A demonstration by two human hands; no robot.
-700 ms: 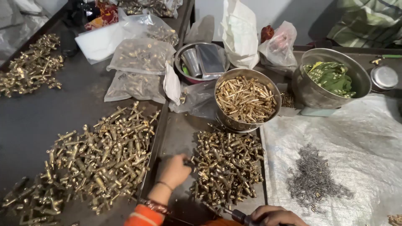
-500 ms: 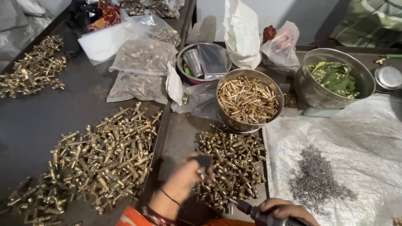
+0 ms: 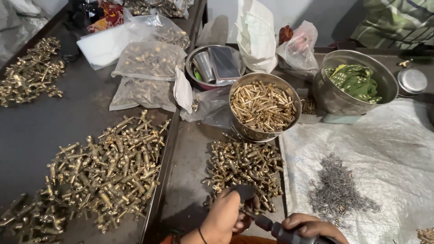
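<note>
My left hand [image 3: 224,216] is at the bottom centre, its fingers closed around a small dark piece held against the tip of a tool. My right hand [image 3: 312,227] grips that dark hand tool [image 3: 276,229] at the bottom edge, its tip pointing left into the left hand. Just beyond the hands lies a pile of small brass fittings [image 3: 243,167]. A steel bowl [image 3: 264,106] full of thin brass pins stands behind the pile.
A larger heap of brass fittings [image 3: 105,166] covers the left tray, another heap [image 3: 30,72] at far left. Small grey screws [image 3: 337,190] lie on a white plastic sheet at right. Bagged parts [image 3: 147,61], a bowl with green cloth [image 3: 353,83] and a steel tin [image 3: 212,65] stand behind.
My left hand has come back from the brass pile toward me with a small piece. My right hand has risen into view with the tool, now meeting the left hand.
</note>
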